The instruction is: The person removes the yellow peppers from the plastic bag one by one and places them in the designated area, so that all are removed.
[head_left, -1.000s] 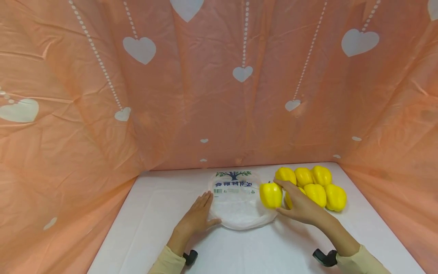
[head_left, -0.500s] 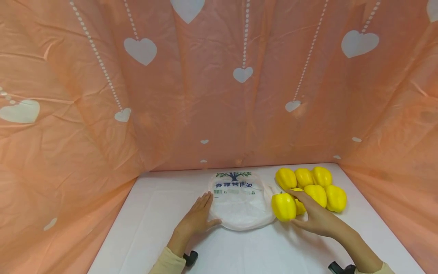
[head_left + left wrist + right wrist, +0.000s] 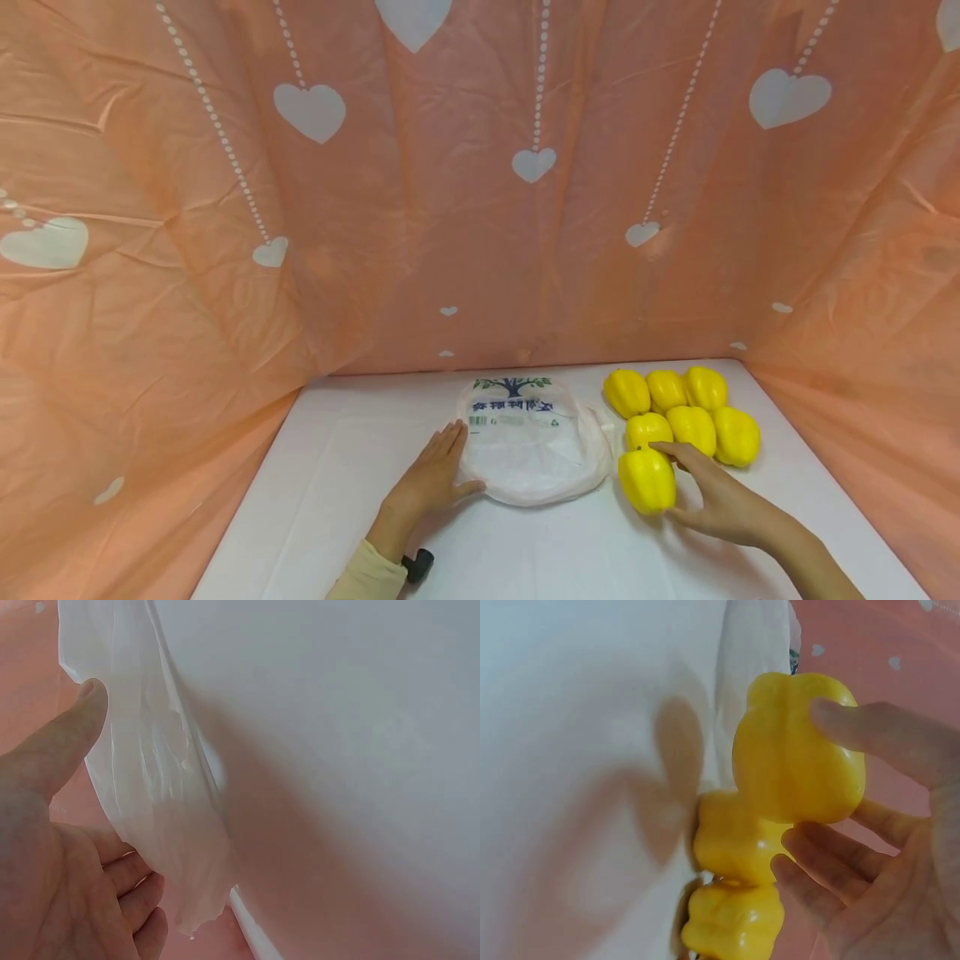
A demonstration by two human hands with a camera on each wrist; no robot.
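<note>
My right hand (image 3: 712, 500) pinches a yellow bell pepper (image 3: 645, 482) between thumb and fingers, just in front of the other peppers. In the right wrist view the thumb lies across the side of this pepper (image 3: 795, 761), and its shadow falls on the white table. A round-folded, whitish plastic bag (image 3: 525, 458) with a printed tree and lettering lies flat in the middle. At the bag's left edge rests my left hand (image 3: 429, 473), thumb spread from the fingers. The left wrist view has the thumb and fingertips touching the crinkled bag edge (image 3: 157, 765).
Several more yellow bell peppers (image 3: 693, 429) are grouped at the back right of the white table (image 3: 360, 442), right of the bag. An orange sheet with white hearts (image 3: 480, 275) hangs around the back and sides.
My right hand has carried the bell pepper from over the bag's right edge rightward and nearer to me, uncovering another pepper behind it. My left hand stays in place.
</note>
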